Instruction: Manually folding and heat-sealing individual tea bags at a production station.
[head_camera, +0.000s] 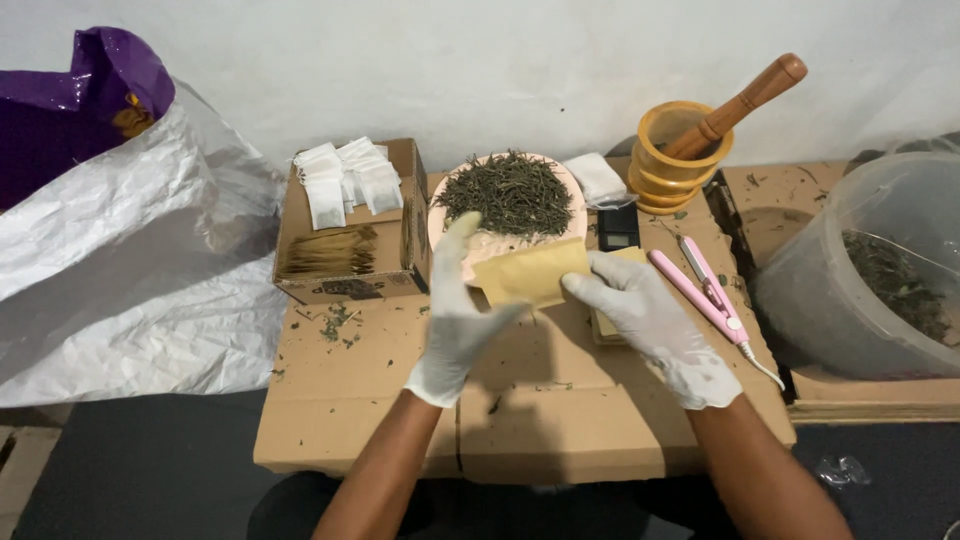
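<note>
1. The left hand (455, 315) and right hand (650, 325), both in white gloves, pinch a small tan paper pouch (530, 272) from opposite sides, above the cardboard table (540, 410).
2. The pouch hangs just in front of the pink plate (500, 245) heaped with dried leaves (510, 192).
3. It looks light, thin and easily creased, so a gentle fingertip hold at its edges suits it best.
4. A pink sealing tool (705, 290) lies near the right hand.
</note>
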